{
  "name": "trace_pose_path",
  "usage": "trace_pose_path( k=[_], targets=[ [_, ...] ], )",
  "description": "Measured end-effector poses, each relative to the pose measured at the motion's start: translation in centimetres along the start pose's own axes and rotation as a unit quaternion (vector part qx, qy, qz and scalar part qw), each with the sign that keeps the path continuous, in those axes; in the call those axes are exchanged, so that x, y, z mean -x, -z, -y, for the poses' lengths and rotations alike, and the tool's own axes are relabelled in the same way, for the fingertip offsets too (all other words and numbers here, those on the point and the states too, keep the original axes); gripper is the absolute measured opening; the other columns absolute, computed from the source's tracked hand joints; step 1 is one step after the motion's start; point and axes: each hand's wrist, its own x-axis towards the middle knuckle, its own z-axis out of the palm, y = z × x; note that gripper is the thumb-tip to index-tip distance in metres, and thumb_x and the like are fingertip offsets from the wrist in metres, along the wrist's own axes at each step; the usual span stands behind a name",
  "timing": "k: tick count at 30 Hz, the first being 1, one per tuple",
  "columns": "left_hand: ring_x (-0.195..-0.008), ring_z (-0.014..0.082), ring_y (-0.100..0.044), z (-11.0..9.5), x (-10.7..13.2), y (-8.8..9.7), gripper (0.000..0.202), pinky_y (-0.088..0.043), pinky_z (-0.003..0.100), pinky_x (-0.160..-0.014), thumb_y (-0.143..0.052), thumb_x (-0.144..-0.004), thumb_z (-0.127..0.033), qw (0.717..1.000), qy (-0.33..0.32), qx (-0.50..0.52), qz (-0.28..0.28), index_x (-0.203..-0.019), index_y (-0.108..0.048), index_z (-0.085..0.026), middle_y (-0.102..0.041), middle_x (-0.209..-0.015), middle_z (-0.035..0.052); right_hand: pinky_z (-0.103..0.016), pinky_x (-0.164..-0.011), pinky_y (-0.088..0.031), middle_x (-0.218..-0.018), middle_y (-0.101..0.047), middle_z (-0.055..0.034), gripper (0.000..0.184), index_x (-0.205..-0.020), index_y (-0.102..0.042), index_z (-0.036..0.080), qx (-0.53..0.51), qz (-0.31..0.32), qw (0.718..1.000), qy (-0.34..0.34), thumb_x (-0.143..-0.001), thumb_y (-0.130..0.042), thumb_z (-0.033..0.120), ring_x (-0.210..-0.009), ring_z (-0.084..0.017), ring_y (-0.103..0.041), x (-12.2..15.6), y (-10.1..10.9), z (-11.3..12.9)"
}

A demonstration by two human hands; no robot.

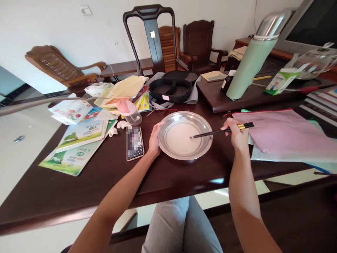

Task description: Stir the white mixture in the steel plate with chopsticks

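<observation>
A round metal basin (206,135) with white powder or liquid (179,137) in it stands on the dark table; I cannot tell which the white stuff is. My left hand (155,138) grips the basin's left rim. In my right hand (234,131) is a pair of black chopsticks (214,132) with gold bands near the upper ends. Their tips reach over the right rim and touch the white contents. Just left of my left hand lies a phone (134,143) with its screen up.
Books (79,147), tissue boxes and a pink-lidded cup (129,111) lie to the left. Behind the basin is a black case (171,89). A green thermos (252,63) stands at the back right, a pink zip pouch (279,131) at the right. The table's front edge (147,196) is near my lap.
</observation>
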Motion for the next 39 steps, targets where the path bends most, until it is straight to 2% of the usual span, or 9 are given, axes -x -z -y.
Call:
trace_pose_path(
  k=[5, 8, 12, 18, 24, 27, 31, 37, 39],
  targets=[
    [-0.129, 0.0316, -0.073, -0.1, 0.0, -0.1, 0.041, -0.059, 0.042, -0.115, -0.082, -0.091, -0.063, 1.0, -0.003, 0.003, -0.002, -0.113, -0.083, -0.028, -0.083, -0.134, 0.0053, -0.036, -0.064, -0.051, -0.061, -0.069, -0.0014, 0.063, -0.067, -0.077, 0.026, 0.022, 0.126, 0.992, 0.001, -0.092, -0.079, 0.085, -0.061, -0.02, -0.063, 0.4, -1.3, 0.4],
    [-0.131, 0.0322, -0.074, -0.2, 0.0, -0.2, 0.037, -0.059, 0.043, -0.117, -0.08, -0.093, -0.059, 1.0, 0.002, 0.0, -0.006, -0.113, -0.083, -0.028, -0.083, -0.136, 0.0051, -0.038, -0.069, -0.052, -0.064, -0.071, -0.0026, 0.061, -0.07, -0.079, 0.028, 0.06, 0.076, 0.995, 0.023, -0.093, -0.077, 0.084, -0.066, -0.022, -0.066, 0.2, -1.3, 0.3],
    [-0.129, 0.0319, -0.074, -0.2, 0.1, -0.2, 0.037, -0.059, 0.042, -0.115, -0.079, -0.095, -0.059, 1.0, 0.004, -0.009, -0.008, -0.114, -0.082, -0.027, -0.083, -0.133, 0.0056, -0.036, -0.054, -0.042, -0.057, -0.063, -0.0023, 0.07, -0.059, -0.069, 0.027, 0.028, -0.016, 0.999, -0.006, -0.095, -0.07, 0.088, -0.051, -0.018, -0.052, -0.1, -0.2, 0.0],
    [-0.13, 0.0319, -0.074, -0.1, 0.0, -0.2, 0.035, -0.06, 0.043, -0.116, -0.08, -0.094, -0.058, 1.0, 0.007, 0.001, -0.008, -0.113, -0.083, -0.028, -0.083, -0.136, 0.0052, -0.036, -0.065, -0.05, -0.06, -0.067, -0.0014, 0.068, -0.067, -0.077, 0.027, 0.021, 0.13, 0.991, -0.012, -0.088, -0.077, 0.091, -0.06, -0.02, -0.061, 0.4, -1.4, 0.6],
    [-0.13, 0.0321, -0.074, 0.0, -0.1, 0.0, 0.043, -0.058, 0.044, -0.116, -0.08, -0.092, -0.063, 1.0, -0.003, -0.013, 0.002, -0.114, -0.081, -0.027, -0.082, -0.136, 0.0064, -0.036, -0.057, -0.043, -0.056, -0.062, -0.0014, 0.069, -0.061, -0.07, 0.027, 0.037, -0.015, 0.999, 0.001, -0.096, -0.07, 0.087, -0.053, -0.018, -0.053, 0.0, -0.4, 0.0],
    [-0.127, 0.0315, -0.074, 0.1, -0.1, 0.1, 0.042, -0.059, 0.043, -0.113, -0.08, -0.091, -0.063, 1.0, -0.001, -0.013, -0.001, -0.114, -0.081, -0.028, -0.082, -0.135, 0.0057, -0.035, -0.052, -0.04, -0.054, -0.06, -0.0011, 0.072, -0.058, -0.066, 0.027, 0.007, 0.021, 1.0, -0.014, -0.095, -0.07, 0.088, -0.049, -0.017, -0.05, 0.2, -0.4, 0.1],
    [-0.128, 0.0315, -0.074, 0.2, -0.1, -0.1, 0.042, -0.058, 0.043, -0.115, -0.08, -0.092, -0.064, 1.0, -0.004, -0.006, 0.001, -0.114, -0.08, -0.028, -0.081, -0.136, 0.0063, -0.036, -0.064, -0.051, -0.06, -0.067, -0.001, 0.068, -0.067, -0.075, 0.027, 0.024, 0.122, 0.992, -0.001, -0.09, -0.076, 0.091, -0.06, -0.02, -0.062, 0.4, -1.4, 0.4],
    [-0.128, 0.0322, -0.074, 0.0, 0.0, 0.0, 0.039, -0.058, 0.044, -0.115, -0.079, -0.093, -0.062, 1.0, -0.001, -0.01, 0.001, -0.113, -0.079, -0.028, -0.081, -0.134, 0.0068, -0.036, -0.056, -0.042, -0.055, -0.061, -0.0009, 0.069, -0.062, -0.071, 0.027, 0.04, -0.015, 0.999, -0.003, -0.097, -0.07, 0.088, -0.051, -0.019, -0.054, 0.0, -0.3, -0.2],
    [-0.127, 0.0319, -0.074, 0.0, 0.0, 0.0, 0.039, -0.059, 0.044, -0.114, -0.079, -0.093, -0.061, 1.0, 0.001, -0.008, 0.0, -0.114, -0.08, -0.028, -0.082, -0.134, 0.0064, -0.036, -0.052, -0.038, -0.052, -0.058, -0.0006, 0.071, -0.059, -0.067, 0.027, 0.014, 0.0, 1.0, -0.014, -0.095, -0.07, 0.088, -0.048, -0.017, -0.049, 0.1, -0.2, -0.2]
  ],
)
